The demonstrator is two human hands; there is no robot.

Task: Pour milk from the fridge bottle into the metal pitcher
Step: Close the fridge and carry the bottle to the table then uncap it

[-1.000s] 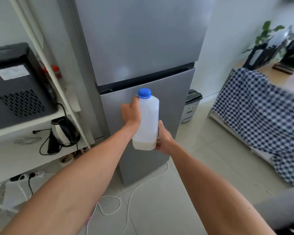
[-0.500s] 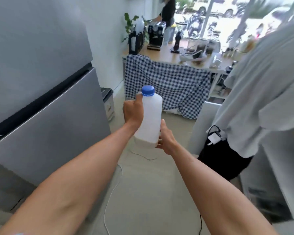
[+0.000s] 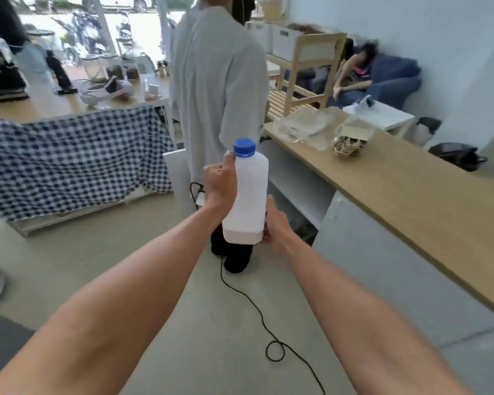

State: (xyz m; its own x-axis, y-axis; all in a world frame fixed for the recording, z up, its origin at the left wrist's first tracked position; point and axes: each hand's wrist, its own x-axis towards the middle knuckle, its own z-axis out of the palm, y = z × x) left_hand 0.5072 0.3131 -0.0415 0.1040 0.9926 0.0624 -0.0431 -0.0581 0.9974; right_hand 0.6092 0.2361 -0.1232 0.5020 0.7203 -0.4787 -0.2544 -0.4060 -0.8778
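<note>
A white plastic milk bottle [image 3: 247, 195] with a blue cap [image 3: 244, 147] stands upright in front of me, held in both hands. My left hand [image 3: 220, 183] grips its upper left side near the neck. My right hand [image 3: 277, 222] supports its lower right corner and base. The cap is screwed on. No metal pitcher is in view.
A person in a light shirt [image 3: 217, 75] stands just beyond the bottle. A wooden counter [image 3: 411, 189] runs along the right, with bags on its far end. A checkered cloth [image 3: 69, 158] covers a table at left. A black cable [image 3: 251, 306] lies on the floor.
My view has swung right, away from the fridge and toward the wooden counter. The bottle stays upright in the same two-handed grip. The standing person is now straight ahead.
</note>
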